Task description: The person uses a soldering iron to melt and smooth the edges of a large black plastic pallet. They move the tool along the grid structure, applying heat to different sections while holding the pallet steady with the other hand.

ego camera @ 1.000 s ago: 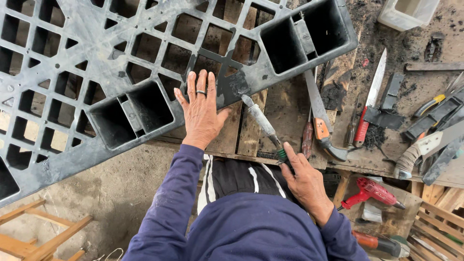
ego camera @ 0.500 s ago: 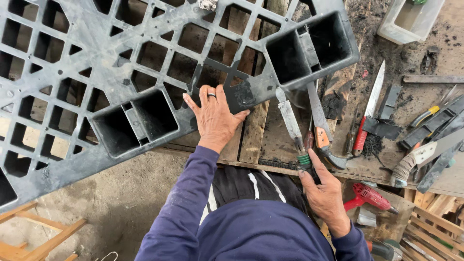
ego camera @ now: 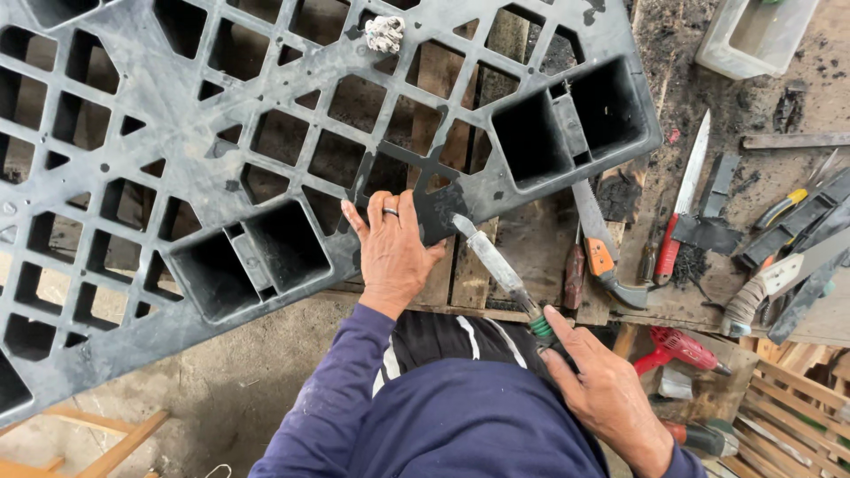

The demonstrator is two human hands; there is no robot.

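A big grey plastic pallet (ego camera: pixel 177 106) with a lattice of square holes lies tilted across a wooden workbench (ego camera: pixel 540 248). My left hand (ego camera: pixel 390 252), with a ring on one finger, presses flat on the pallet's near edge beside a dark patch. My right hand (ego camera: pixel 602 389) grips the green handle of a flat metal tool (ego camera: pixel 496 265). Its worn blade tip touches the pallet's edge just right of my left thumb. My blue sleeves fill the bottom of the view.
On the bench to the right lie a saw with an orange handle (ego camera: pixel 602 257), a red-handled knife (ego camera: pixel 682 204), pliers and several dark scraps. A red power tool (ego camera: pixel 682 350) sits below the bench edge. A pale tub (ego camera: pixel 753 35) stands at top right.
The view has shifted closer. My right hand has swung the tool's blade leftward and down until its tip meets the pallet edge by my left hand, which stays pressed on the pallet.
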